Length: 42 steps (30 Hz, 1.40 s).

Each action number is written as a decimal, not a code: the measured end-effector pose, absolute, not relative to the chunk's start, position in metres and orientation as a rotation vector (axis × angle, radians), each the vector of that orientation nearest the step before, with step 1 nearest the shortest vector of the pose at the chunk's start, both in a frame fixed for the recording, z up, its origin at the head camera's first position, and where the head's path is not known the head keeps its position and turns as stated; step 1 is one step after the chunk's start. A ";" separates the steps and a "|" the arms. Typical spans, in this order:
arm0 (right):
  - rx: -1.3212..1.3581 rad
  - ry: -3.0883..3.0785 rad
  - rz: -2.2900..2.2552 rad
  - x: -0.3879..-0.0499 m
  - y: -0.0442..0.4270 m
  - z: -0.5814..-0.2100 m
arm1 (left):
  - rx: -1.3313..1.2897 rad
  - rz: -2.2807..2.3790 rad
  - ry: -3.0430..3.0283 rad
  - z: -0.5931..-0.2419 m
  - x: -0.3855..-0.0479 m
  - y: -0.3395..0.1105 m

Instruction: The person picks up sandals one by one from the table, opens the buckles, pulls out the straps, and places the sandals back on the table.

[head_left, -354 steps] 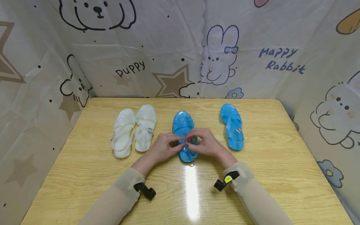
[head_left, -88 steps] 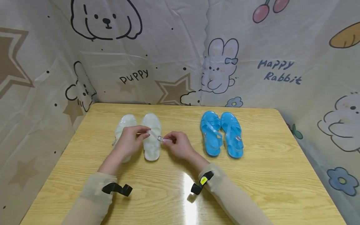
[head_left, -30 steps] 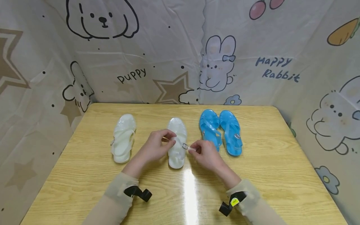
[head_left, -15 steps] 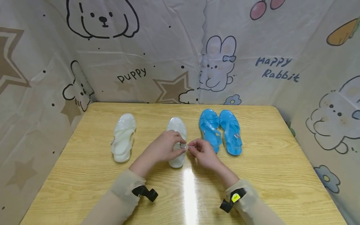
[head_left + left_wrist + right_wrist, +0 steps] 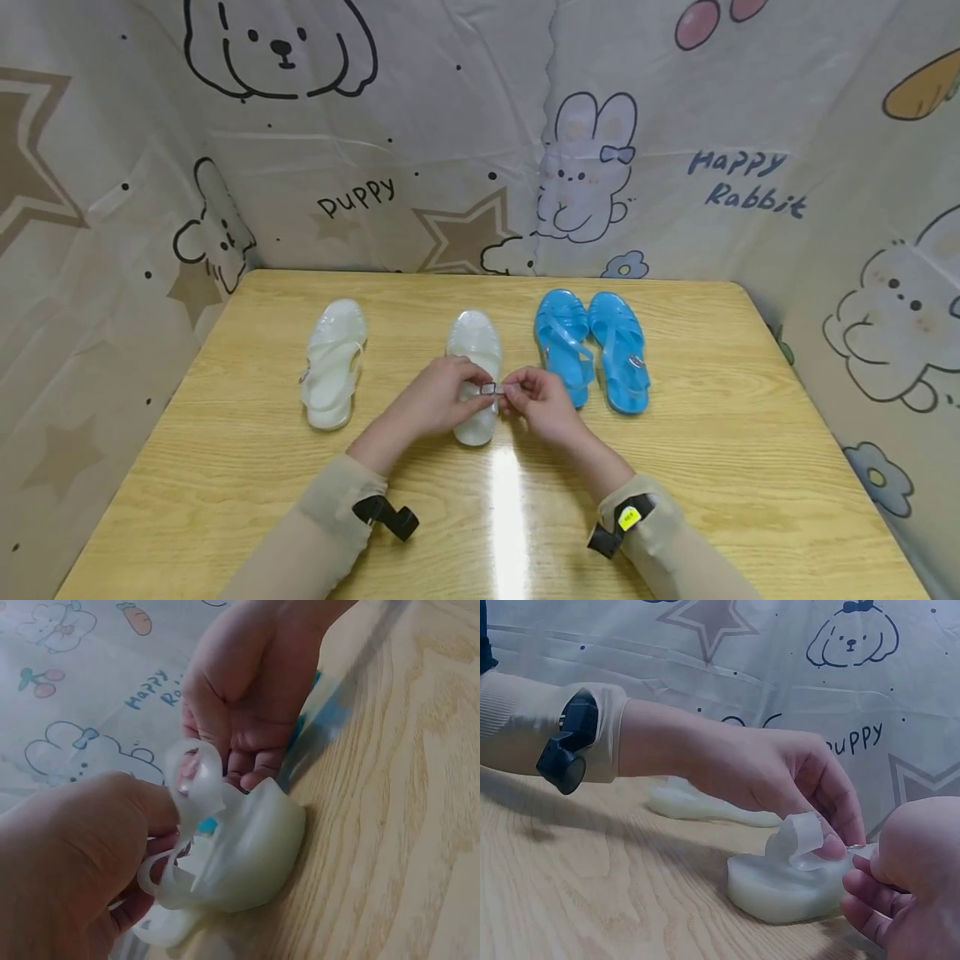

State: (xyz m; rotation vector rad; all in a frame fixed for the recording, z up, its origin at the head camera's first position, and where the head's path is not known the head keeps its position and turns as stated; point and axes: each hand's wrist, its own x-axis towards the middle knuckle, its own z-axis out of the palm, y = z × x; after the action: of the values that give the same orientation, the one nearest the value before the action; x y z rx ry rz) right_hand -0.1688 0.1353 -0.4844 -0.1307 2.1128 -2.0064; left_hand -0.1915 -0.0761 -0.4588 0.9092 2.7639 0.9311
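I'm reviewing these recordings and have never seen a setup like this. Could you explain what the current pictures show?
There is no machine here, only a person's left hand and right hand, both bare. The wide picture comes from a camera worn on the head. The two close ones come from small black cameras strapped at the wrists, each looking at its own hand's work. On the wooden table lie a pair of blue sandals and, set apart from each other, a left white sandal and a middle white sandal. The hands work on the middle one: the left grips its strap by the metal buckle, and the right pinches the strap's end.
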 end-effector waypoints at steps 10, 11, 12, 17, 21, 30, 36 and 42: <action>-0.056 2.053 -2.031 -0.169 0.136 -0.481 | 0.877 0.957 2.771 -0.463 -0.190 -0.072; -0.053 2.054 -2.027 -0.169 0.136 -0.481 | 0.895 0.947 2.784 -0.464 -0.190 -0.072; -0.049 2.054 -2.026 -0.169 0.136 -0.481 | 0.912 0.935 2.793 -0.464 -0.189 -0.073; -0.017 2.062 -2.005 -0.171 0.134 -0.483 | 0.986 0.900 2.811 -0.468 -0.187 -0.075; 0.004 2.075 -1.976 -0.171 0.131 -0.484 | 1.044 0.950 2.834 -0.473 -0.182 -0.077; 0.035 2.128 -1.966 -0.172 0.128 -0.481 | 1.144 1.051 2.860 -0.477 -0.181 -0.079; 0.022 2.162 -1.939 -0.173 0.132 -0.482 | 1.179 1.043 2.873 -0.479 -0.183 -0.079; 0.048 2.024 -2.030 -0.172 0.138 -0.486 | 1.156 1.060 2.877 -0.480 -0.183 -0.079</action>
State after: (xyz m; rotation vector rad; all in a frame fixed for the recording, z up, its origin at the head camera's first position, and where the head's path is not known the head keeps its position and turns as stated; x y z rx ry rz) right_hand -0.1724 0.1381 -0.4855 0.0484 2.0244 -2.0303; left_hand -0.1834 -0.0790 -0.4800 1.1565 2.8767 1.0598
